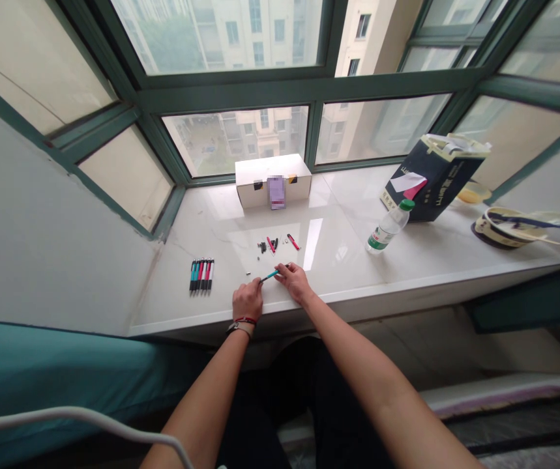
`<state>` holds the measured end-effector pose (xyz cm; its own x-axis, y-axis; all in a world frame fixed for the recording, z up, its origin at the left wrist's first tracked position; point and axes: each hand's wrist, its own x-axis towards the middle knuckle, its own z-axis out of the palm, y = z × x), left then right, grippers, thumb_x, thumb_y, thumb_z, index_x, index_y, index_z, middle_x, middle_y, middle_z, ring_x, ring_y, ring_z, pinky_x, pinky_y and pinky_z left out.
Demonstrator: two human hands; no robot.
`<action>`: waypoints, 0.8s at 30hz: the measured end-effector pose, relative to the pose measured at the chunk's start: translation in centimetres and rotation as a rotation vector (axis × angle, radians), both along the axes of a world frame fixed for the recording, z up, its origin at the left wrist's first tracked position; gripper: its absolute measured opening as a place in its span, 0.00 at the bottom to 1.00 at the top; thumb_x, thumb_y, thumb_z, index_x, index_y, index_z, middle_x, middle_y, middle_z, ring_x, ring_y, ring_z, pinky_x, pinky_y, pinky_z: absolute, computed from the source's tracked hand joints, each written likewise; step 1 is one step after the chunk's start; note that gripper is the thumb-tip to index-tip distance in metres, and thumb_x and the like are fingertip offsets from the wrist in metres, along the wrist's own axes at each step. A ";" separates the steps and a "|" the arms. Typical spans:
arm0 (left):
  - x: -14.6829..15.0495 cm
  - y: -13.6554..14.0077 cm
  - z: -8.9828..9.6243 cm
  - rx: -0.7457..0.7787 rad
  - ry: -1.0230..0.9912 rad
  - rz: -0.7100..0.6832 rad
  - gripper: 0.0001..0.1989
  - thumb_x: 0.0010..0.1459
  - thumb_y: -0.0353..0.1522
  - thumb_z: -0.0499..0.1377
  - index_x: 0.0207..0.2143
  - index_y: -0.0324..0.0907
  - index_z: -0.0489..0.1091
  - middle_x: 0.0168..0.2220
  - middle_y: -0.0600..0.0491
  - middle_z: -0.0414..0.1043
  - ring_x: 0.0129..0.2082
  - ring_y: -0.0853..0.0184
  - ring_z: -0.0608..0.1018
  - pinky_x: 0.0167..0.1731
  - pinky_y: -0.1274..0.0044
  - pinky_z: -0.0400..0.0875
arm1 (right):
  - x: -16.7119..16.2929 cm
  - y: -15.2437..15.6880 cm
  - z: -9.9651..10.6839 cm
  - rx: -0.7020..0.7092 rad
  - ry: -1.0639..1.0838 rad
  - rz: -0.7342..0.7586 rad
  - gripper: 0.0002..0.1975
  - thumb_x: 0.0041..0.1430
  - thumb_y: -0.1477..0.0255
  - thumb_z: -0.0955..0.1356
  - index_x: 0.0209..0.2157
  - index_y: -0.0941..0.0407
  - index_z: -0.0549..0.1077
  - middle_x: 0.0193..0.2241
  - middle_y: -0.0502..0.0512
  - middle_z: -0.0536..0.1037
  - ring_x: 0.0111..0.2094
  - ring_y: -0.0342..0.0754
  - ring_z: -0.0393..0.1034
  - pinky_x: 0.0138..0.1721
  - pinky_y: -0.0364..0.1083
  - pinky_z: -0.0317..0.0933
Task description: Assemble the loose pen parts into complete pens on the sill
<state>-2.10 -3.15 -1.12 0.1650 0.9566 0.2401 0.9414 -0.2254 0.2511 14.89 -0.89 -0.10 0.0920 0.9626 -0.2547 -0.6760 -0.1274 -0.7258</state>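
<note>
Head view: a teal pen (270, 274) is held slantwise just above the front edge of the white ledge (338, 254), between the two hands. The left hand (248, 301) pinches its dark lower end, and the right hand (293, 282) grips the other end with thumb and fingers; whether its parts are fully joined I cannot tell. Just beyond lie a small metal piece (248, 273), black parts (263, 247) and pink barrels (293, 241), apart from one another. To the left, a row of pens (201, 277) lies side by side and looks whole, so I judge that portion done, with the pen in hand under way and the loose parts left over. Farther out stand a white box (250, 194) with a purple object (276, 193) against its front, a bottle (387, 228), a dark paper bag (443, 182) and a bowl (497, 236)
</note>
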 end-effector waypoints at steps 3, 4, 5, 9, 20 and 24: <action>0.0 0.0 -0.1 -0.003 -0.003 0.007 0.19 0.69 0.39 0.45 0.52 0.45 0.72 0.32 0.47 0.74 0.36 0.61 0.73 0.39 0.71 0.60 | 0.1 0.0 0.0 0.010 0.015 0.045 0.16 0.42 0.64 0.79 0.30 0.55 0.75 0.35 0.54 0.80 0.45 0.50 0.73 0.49 0.51 0.67; -0.1 0.0 -0.1 -0.004 -0.003 0.009 0.19 0.69 0.39 0.45 0.52 0.45 0.72 0.32 0.47 0.74 0.36 0.61 0.73 0.39 0.72 0.60 | 0.1 0.0 0.0 0.014 0.021 0.068 0.17 0.43 0.64 0.79 0.33 0.55 0.76 0.38 0.55 0.80 0.46 0.51 0.72 0.49 0.51 0.67; -0.1 0.1 -0.1 -0.005 -0.003 0.010 0.19 0.69 0.39 0.45 0.52 0.45 0.72 0.32 0.48 0.74 0.36 0.61 0.73 0.39 0.72 0.60 | 0.2 0.0 0.0 0.017 0.026 0.083 0.18 0.43 0.64 0.79 0.35 0.55 0.77 0.41 0.56 0.80 0.47 0.51 0.72 0.50 0.51 0.66; -0.1 0.0 0.0 -0.007 0.005 -0.003 0.19 0.69 0.39 0.45 0.52 0.45 0.72 0.33 0.47 0.74 0.37 0.60 0.73 0.39 0.71 0.60 | 0.2 0.0 -0.3 0.004 0.016 0.044 0.15 0.42 0.65 0.79 0.28 0.56 0.75 0.34 0.53 0.79 0.44 0.49 0.72 0.50 0.50 0.66; 0.0 0.1 0.0 -0.023 -0.016 -0.005 0.19 0.69 0.39 0.46 0.52 0.45 0.72 0.35 0.47 0.76 0.38 0.60 0.73 0.40 0.71 0.60 | 0.3 0.0 -0.2 0.018 0.002 0.078 0.16 0.42 0.64 0.79 0.33 0.55 0.78 0.40 0.56 0.80 0.48 0.51 0.71 0.51 0.50 0.66; -0.1 0.1 0.0 -0.017 -0.010 -0.015 0.19 0.69 0.39 0.46 0.52 0.45 0.73 0.34 0.47 0.76 0.39 0.60 0.73 0.40 0.71 0.60 | 0.0 0.1 -0.3 -0.013 -0.017 0.015 0.16 0.39 0.64 0.80 0.26 0.56 0.75 0.30 0.51 0.78 0.41 0.48 0.72 0.50 0.50 0.67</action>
<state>-2.17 -3.06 -1.15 0.1774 0.9580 0.2254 0.9353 -0.2353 0.2641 14.89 -0.76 -0.43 0.0819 0.9606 -0.2657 -0.6619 -0.1469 -0.7351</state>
